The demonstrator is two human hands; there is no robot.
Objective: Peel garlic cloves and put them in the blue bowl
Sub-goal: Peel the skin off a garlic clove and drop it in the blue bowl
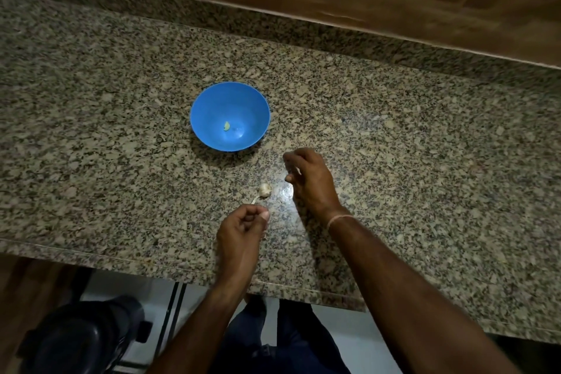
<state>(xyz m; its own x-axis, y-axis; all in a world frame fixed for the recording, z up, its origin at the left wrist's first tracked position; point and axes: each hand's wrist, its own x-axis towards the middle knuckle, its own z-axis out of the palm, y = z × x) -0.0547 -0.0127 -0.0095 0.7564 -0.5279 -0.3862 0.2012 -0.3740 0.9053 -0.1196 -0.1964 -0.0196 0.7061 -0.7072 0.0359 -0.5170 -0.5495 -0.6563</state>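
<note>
The garlic head (264, 190) lies on the granite counter (425, 146), between my two hands and just ahead of them. It is small, knobbly and papery off-white, with a thin dry stalk (254, 200) trailing off it toward the near left. That stalk gives the long axis: it runs diagonally from the head down to the left hand (243, 223), and its tip ends right at that hand's thumb and forefinger. The left hand's fingers are curled in, thumb laid against the forefinger; whether they pinch the stalk's tip I cannot tell from here. The right hand (309, 179) hovers just right of the head, fingers loosely bent, with nothing that I can see in them. The right is nearer the bulb itself, so I judge it would take the head while the left steadies the stalk.

Beyond the head, up and a little left, stands the blue bowl (209, 100) — smooth plastic by its look, round and deep-sided. One peeled clove (226, 126), pale yellow-green, sits on its floor. The counter is speckled polished stone, glinting beside the head — a loose clove would slide on it easily, I expect.
</note>
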